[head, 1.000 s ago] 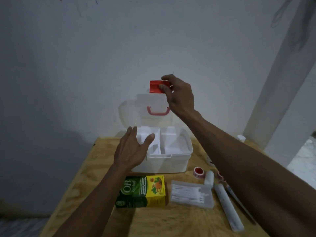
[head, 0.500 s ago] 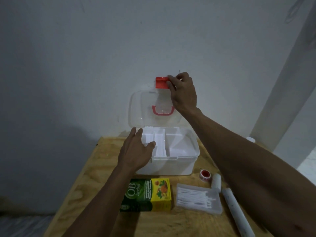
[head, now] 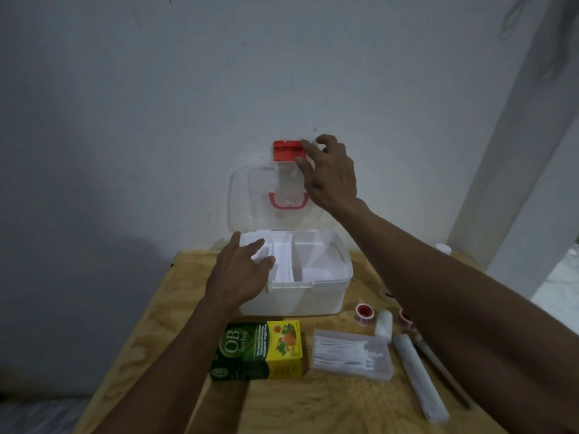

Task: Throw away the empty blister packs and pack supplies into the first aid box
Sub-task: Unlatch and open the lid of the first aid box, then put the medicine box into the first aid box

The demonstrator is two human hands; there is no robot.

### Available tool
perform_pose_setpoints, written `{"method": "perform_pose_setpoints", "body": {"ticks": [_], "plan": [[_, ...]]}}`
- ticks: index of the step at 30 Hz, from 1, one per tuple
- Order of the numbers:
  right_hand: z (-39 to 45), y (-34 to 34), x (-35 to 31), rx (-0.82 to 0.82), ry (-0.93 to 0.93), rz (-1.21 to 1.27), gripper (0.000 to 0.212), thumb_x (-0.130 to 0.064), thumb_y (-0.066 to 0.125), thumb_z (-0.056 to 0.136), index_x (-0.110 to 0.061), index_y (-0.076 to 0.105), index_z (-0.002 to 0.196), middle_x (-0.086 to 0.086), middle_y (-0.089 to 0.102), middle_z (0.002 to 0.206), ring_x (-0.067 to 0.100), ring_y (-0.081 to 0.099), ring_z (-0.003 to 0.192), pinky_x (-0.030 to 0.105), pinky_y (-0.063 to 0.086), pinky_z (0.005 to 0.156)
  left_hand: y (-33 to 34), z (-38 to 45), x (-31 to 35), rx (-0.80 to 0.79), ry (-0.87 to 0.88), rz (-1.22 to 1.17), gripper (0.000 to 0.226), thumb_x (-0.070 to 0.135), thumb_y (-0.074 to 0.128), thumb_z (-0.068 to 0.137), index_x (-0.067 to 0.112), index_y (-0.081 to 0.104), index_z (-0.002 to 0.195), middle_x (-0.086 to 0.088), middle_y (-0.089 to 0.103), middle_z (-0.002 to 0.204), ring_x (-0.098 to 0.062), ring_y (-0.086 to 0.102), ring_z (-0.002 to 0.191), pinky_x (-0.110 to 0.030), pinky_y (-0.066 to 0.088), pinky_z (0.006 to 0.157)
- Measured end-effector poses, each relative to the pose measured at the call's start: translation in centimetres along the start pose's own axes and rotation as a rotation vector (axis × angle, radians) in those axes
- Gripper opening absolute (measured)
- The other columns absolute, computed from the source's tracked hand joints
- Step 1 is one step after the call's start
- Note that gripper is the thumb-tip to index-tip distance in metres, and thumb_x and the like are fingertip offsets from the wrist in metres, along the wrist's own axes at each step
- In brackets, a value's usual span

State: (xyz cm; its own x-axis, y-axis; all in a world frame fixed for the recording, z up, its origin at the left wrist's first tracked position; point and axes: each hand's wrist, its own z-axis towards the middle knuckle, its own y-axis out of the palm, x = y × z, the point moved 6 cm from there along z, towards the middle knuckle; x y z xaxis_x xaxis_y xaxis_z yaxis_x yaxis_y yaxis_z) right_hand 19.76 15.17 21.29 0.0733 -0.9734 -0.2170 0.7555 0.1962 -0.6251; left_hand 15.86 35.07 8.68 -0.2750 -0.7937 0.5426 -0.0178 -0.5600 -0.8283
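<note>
Setting: plywood table (head: 163,311) is being viewed from above against a bare grey wall (head: 156,104); lighting is dim.
First aid box: white first aid box (head: 300,296) is being kept at the far middle of the table, its divided tray exposed and appearing empty.
Lid: clear lid (head: 250,198) is being held upright, near the wall, with a pink handle (head: 287,202) seen through it and a red latch (head: 286,150) at its top edge.
Right hand: right hand (head: 332,177) is being pressed against the lid's upper right corner, fingertips touching the latch; whether the latch is being pinched cannot be told.
Left hand: left hand (head: 239,274) is being rested, loosely spread and holding nothing, on the box's near-left rim.
Supplies: green-and-yellow carton (head: 260,350), clear pack of cotton swabs (head: 352,353), small white roll (head: 384,325), long white wrapped roll (head: 418,374) and red-cored tape (head: 364,313) are being left on the table just in front of the box; a second tape is largely hidden by the right forearm.
Blister packs: none is being shown clearly.
Step in hand: judged to be opening; the lid is being set back while the base is being steadied.
Next move: a stable open lid is being called for, then a freed hand to be brought to the nearest supply, probably the carton, which must be turned to fit a compartment.
Risk: the lid may be let fall shut once released.
</note>
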Motion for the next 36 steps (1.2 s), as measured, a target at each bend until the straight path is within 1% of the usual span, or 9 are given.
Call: {"method": "perform_pose_setpoints", "body": {"ticks": [4,10,13,20,25,27,31,33,36], "plan": [[-1.0,-1.5,0.6,-0.017,0.026,0.031,0.042,-0.042,0.041,0.101,-0.023,0.053,0.137,0.01,0.046,0.142,0.028,0.048,0.122,0.046,0.045,0.095,-0.2,0.3,0.5,-0.044,0.061,0.115,0.047,0.05,0.04,0.096,0.04,0.04,0.143,-0.005,0.011,0.162,-0.03,0.012,0.148,-0.054,0.022,0.116],[-3.7,-3.5,1.5,-0.026,0.119,0.207,0.042,-0.038,0.047,0.1,-0.02,0.054,0.137,0.009,0.049,0.138,0.025,0.047,0.125,0.045,0.046,0.1,-0.4,-0.1,2.5,-0.104,0.188,0.203,0.042,0.031,0.034,0.103,0.027,0.043,0.143,-0.017,0.021,0.158,-0.026,0.012,0.148,-0.034,0.002,0.118],[-6.6,-4.8,1.3,-0.017,0.142,0.309,0.04,-0.035,0.052,0.099,-0.017,0.058,0.134,0.01,0.054,0.135,0.023,0.05,0.123,0.033,0.043,0.1,-0.4,0.0,2.3,-0.094,0.205,0.218,0.042,0.031,0.034,0.102,0.027,0.044,0.142,-0.019,0.027,0.156,-0.023,0.015,0.148,-0.034,0.0,0.119],[-15.4,-7.7,-0.9,-0.053,0.167,0.526,0.034,-0.036,0.064,0.093,-0.022,0.066,0.123,-0.002,0.064,0.117,0.008,0.061,0.099,0.025,0.05,0.085,-0.5,-0.6,2.5,-0.081,0.21,0.25,0.042,0.031,0.032,0.103,0.027,0.043,0.143,-0.015,0.031,0.155,-0.02,0.017,0.147,-0.031,0.0,0.118],[-21.4,-7.6,-3.7,-0.247,0.214,0.648,0.038,-0.04,0.073,0.084,-0.023,0.069,0.117,-0.01,0.067,0.11,0.001,0.062,0.095,0.018,0.05,0.081,-1.0,-1.0,2.7,-0.068,0.161,0.206,0.042,0.033,0.034,0.102,0.03,0.044,0.143,-0.015,0.022,0.158,-0.023,0.01,0.148,-0.029,-0.001,0.116],[-23.1,-6.7,-4.3,-0.362,0.251,0.675,0.043,-0.044,0.075,0.081,-0.024,0.069,0.118,-0.01,0.068,0.113,-0.001,0.061,0.1,0.017,0.049,0.084,-1.0,-1.2,2.8,-0.066,0.164,0.2,0.042,0.032,0.034,0.102,0.029,0.044,0.143,-0.015,0.02,0.159,-0.024,0.009,0.148,-0.029,0.0,0.116],[-24.5,-5.1,-5.3,-0.551,0.27,0.705,0.053,-0.042,0.081,0.075,-0.024,0.066,0.122,-0.011,0.065,0.122,-0.006,0.055,0.105,0.002,0.041,0.083,-0.9,-0.9,2.5,-0.072,0.16,0.196,0.042,0.034,0.034,0.102,0.03,0.044,0.142,-0.015,0.02,0.159,-0.024,0.009,0.149,-0.029,-0.002,0.117],[-24.5,-4.5,-5.6,-0.604,0.236,0.701,0.057,-0.039,0.084,0.072,-0.022,0.065,0.122,-0.007,0.066,0.122,-0.002,0.056,0.105,0.009,0.046,0.086,-0.9,-0.8,2.4,-0.064,0.168,0.192,0.041,0.034,0.034,0.102,0.03,0.045,0.142,-0.016,0.022,0.158,-0.024,0.01,0.149,-0.03,-0.002,0.118],[-24.4,-3.6,-6.2,-0.659,0.19,0.696,0.059,-0.041,0.085,0.068,-0.025,0.065,0.121,-0.005,0.067,0.118,0.007,0.06,0.104,0.033,0.053,0.09,-1.1,-1.0,2.5,-0.055,0.179,0.198,0.042,0.032,0.034,0.102,0.029,0.045,0.142,-0.016,0.024,0.158,-0.022,0.011,0.148,-0.029,-0.003,0.117]]}}
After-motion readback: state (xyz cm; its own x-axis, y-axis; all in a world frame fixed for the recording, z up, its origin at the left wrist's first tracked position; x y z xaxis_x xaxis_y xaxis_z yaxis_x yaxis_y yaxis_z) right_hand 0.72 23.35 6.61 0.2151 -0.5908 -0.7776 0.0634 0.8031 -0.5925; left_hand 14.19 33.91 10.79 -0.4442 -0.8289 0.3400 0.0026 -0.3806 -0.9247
